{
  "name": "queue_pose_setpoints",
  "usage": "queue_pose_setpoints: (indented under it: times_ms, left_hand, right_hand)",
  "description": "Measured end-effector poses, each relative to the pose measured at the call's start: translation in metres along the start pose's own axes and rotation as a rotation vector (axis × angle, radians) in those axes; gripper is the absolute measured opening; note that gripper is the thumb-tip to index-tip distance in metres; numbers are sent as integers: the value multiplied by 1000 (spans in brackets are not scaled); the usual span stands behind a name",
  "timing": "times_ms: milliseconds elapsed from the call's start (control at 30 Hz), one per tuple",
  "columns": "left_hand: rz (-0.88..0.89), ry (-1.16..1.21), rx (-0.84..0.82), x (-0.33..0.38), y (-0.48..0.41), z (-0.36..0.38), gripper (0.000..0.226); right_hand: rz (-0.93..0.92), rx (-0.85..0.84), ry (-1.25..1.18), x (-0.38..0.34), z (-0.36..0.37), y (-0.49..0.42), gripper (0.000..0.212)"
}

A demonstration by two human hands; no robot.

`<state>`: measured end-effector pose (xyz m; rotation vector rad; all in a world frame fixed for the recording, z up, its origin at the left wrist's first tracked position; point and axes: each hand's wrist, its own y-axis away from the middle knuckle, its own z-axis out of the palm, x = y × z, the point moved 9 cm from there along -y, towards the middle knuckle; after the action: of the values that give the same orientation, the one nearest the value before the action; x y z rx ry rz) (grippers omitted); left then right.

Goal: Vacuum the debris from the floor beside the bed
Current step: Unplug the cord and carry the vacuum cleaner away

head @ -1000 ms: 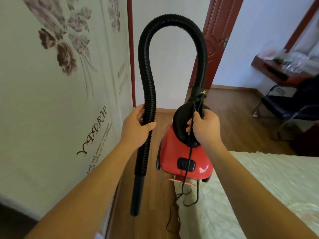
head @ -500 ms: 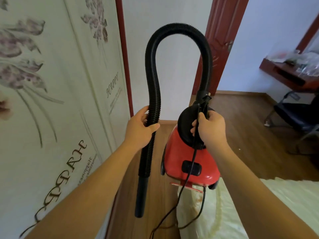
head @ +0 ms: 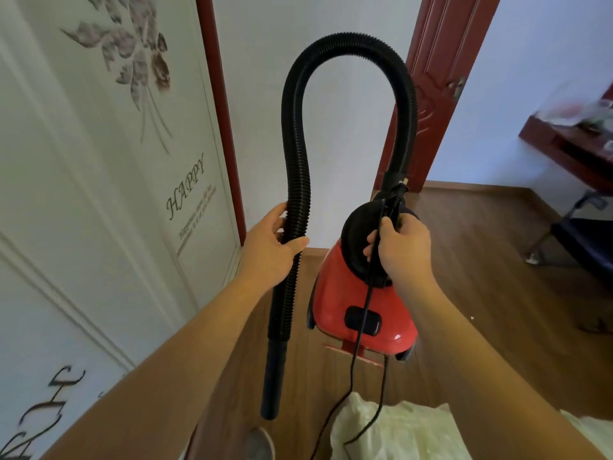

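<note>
I hold a red canister vacuum (head: 335, 303) in the air over the wooden floor (head: 491, 293). My right hand (head: 403, 252) grips its black top handle together with the power cord (head: 358, 343), which dangles down past the body. A black ribbed hose (head: 295, 167) arches up from the vacuum and comes down on the left. My left hand (head: 270, 252) is closed around that hose, and its plain nozzle end (head: 273, 380) hangs free above the floor. The corner of the bed (head: 398, 433) with pale bedding shows at the bottom.
A white wardrobe door with flower prints and "HAPPY" lettering (head: 109, 194) stands close on the left. A dark red door (head: 434, 91) is ahead. On the right are a dark chair (head: 583, 237) and a red-brown shelf (head: 570, 144). A small white speck (head: 472, 318) lies on the floor.
My view has moved forward along the wardrobe and the bed has slid down out of most of the frame. Both hands keep the same grips on the hose and vacuum.
</note>
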<state>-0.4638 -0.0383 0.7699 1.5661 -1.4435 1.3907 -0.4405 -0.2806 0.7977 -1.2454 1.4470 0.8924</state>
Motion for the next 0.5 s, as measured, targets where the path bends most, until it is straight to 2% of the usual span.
queue_pose_setpoints:
  times_ms: [300,500]
  left_hand:
    - [-28,36,-26,-67,-155,17,70]
    - [-22,9,-35,-82,-246,19,70]
  right_hand:
    - [37,27,45,23,80,-145,19]
    - [50,16,36,21,122,-227,19]
